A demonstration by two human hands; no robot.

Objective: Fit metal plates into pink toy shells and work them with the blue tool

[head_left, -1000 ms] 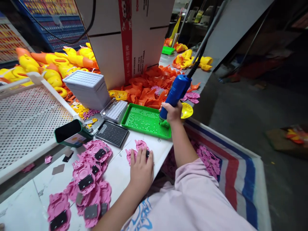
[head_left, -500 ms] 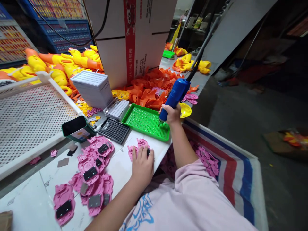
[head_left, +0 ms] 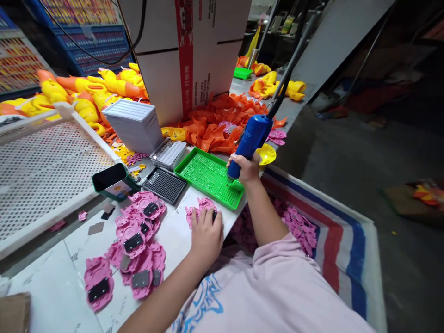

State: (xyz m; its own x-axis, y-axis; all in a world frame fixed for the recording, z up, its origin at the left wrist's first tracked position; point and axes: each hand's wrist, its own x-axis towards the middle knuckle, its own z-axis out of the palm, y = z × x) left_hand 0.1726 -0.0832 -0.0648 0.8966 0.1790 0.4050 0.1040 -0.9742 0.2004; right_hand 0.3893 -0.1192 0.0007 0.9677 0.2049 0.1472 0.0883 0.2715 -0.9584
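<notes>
My right hand [head_left: 247, 167] is wrapped around a blue electric screwdriver [head_left: 251, 138], whose tip points down into a green perforated tray [head_left: 190, 172] of small screws. On the white tabletop, my left hand [head_left: 208, 233] lies over a pink plastic part [head_left: 193, 213], fingers bent and holding it in place; a bit of black shows at the fingertips. Much of that part is hidden beneath the hand. Further left lies a heap of similar pink plastic parts [head_left: 130, 229] with black or grey plates, and one more pink part [head_left: 99, 282] beside it.
Behind the green tray are a black perforated tray [head_left: 163, 185], stacked white trays [head_left: 133, 125] and orange pieces [head_left: 215, 125]. A dark green container [head_left: 116, 182] and white crate [head_left: 45, 157] stand left. A striped sack [head_left: 342, 249] with pink parts is right of the table.
The view has shifted slightly. The screwdriver tip has stayed at the green tray's right end, a little lower among the screws. My left hand remains on the pink part.
</notes>
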